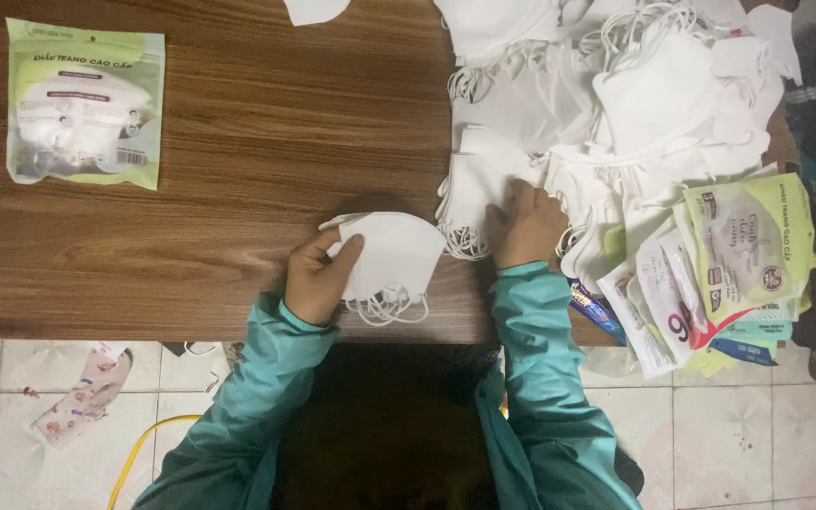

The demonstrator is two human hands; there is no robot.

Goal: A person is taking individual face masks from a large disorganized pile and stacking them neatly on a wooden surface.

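Nearest the viewer: two teal sleeves [540, 378] reaching onto a brown wood-grain worktop [238, 142], with tiled floor below its near edge. Item one: a small stack of folded white face masks [391, 257], fan-shaped, lying flat near the worktop's near edge; long axis runs left to right, curved fold edge facing away from the person, ear loops [391, 307] trailing toward the person. The count of masks in the stack cannot be told. Left hand [318, 274]: fingers closed on the stack's left end, thumb on top. Right hand [526, 227]: fingers bent, pressing down on a second white mask stack [474, 194] just right of the first; whether they grip it cannot be told. Right of that hand, at the worktop's right edge: a fanned heap of empty printed packaging pouches [743, 246], green, white and blue, several, overlapping, not countable. Beyond both hands, far right: a large loose pile of white masks [635, 94] with tangled loops, too many to count. Far left: one sealed green-and-clear mask packet [85, 104], lying flat, well apart from the rest. On the floor, lower left: one patterned cloth scrap [82, 397] and one yellow cable [148, 444].
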